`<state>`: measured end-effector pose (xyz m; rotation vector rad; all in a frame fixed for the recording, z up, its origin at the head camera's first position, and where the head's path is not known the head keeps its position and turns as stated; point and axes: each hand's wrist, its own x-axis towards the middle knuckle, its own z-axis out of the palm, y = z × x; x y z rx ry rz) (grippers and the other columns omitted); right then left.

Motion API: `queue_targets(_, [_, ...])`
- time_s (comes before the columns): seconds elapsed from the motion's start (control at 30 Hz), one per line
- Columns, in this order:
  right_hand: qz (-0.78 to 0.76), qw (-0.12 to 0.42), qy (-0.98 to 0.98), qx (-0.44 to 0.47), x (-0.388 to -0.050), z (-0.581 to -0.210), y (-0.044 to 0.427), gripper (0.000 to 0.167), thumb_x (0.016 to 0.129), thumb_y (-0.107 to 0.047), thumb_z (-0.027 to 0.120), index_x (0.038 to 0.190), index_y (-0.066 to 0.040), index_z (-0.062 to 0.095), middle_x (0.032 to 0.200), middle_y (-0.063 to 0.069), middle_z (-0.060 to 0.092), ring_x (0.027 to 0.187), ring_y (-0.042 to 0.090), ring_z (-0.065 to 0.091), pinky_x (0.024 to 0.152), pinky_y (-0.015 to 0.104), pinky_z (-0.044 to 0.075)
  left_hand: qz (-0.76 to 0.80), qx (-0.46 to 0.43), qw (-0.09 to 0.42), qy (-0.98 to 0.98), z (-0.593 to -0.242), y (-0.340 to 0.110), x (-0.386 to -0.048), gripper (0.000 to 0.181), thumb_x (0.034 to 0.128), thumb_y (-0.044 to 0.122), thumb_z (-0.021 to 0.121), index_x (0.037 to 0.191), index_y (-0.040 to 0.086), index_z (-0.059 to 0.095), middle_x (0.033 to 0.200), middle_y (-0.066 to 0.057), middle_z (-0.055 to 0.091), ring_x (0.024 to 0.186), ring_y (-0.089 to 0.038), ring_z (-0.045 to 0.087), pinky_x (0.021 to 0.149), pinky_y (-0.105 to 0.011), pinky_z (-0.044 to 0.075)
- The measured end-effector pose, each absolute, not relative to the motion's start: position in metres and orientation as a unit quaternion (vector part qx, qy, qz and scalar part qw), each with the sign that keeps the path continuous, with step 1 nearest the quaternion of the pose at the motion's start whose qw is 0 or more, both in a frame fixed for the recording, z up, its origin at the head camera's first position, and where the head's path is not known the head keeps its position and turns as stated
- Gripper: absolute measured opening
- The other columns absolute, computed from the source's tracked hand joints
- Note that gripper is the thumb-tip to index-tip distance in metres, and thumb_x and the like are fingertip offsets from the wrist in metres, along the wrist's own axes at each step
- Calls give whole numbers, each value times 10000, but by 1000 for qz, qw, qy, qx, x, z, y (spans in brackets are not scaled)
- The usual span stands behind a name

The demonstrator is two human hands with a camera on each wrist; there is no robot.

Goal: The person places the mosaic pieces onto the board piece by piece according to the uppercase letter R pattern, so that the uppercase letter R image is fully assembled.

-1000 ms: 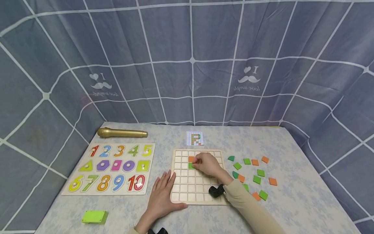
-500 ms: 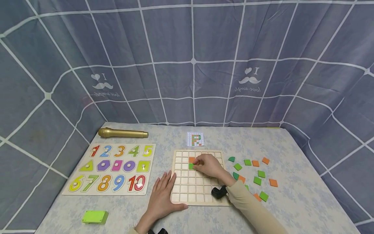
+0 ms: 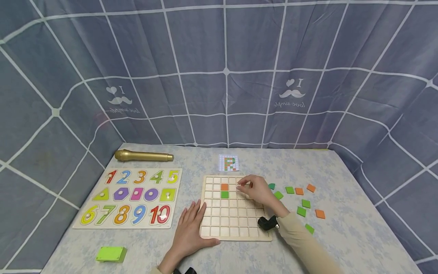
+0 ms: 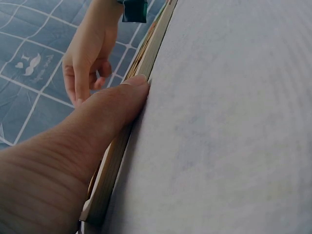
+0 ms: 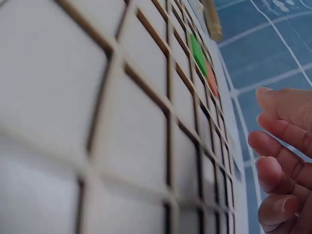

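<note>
A: Where was the pale square wooden grid board (image 3: 234,221), and how did it look?

B: Lower middle of the head view, flat, with an orange square tile (image 3: 224,187) directly above a green square tile (image 3: 224,194).

A: The hands?

B: The right hand (image 3: 257,190) hung over its upper right, grip narrow, fingers loosely curled around nothing visible. The left hand (image 3: 189,233) had its grip wide, thumb resting on the board's lower edge.

A: Room around it?

B: A strip of surface (image 3: 193,177) ran left, toward the white number puzzle (image 3: 146,223); loose green and orange tiles (image 3: 301,211) lay near its right edge.

A: Beyond?

B: Pale floral cloth underneath, grey-blue white-lined curtain (image 3: 202,95) behind.
</note>
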<state>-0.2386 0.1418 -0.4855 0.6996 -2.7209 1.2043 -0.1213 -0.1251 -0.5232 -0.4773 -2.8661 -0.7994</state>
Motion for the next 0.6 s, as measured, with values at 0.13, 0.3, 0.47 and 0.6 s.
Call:
queue_targets(0.13, [396,82,-892,202,-239,-477,161,202,853,-213,728,987,-62,731,867,-3,662,500,100,436,432,277,374,-268,-157,61,-949,-523,-125,-121,1176,566,704,749,1462,47,365,1505,-158,298,1404,-318,176,1118,-460,90])
queue_targets(0.3, [388,140,-894,175,-241,-473,193,247,862,-244,717,996,-37,723,856,18,649,507,108,426,395,373,394,-270,-157,59,-948,-522,-126,-121,1169,576,695,749,1465,44,359,1504,-161,298,1404,-325,171,1117,-467,89])
queue_targets(0.47, [387,183,-893,140,-243,-471,228,298,861,-260,716,1017,-5,711,844,40,644,513,116,448,399,375,387,-268,-156,56,-949,-522,-125,-121,1170,573,689,754,1463,41,360,1505,-162,296,1405,-324,169,1118,-463,82])
queue_targets(0.6, [374,201,-900,94,-241,-468,254,290,850,-248,728,1026,-17,718,842,61,658,512,131,458,410,309,365,-267,-156,56,-949,-521,-125,-121,1167,570,685,758,1461,41,366,1503,-163,300,1403,-324,174,1118,-466,84])
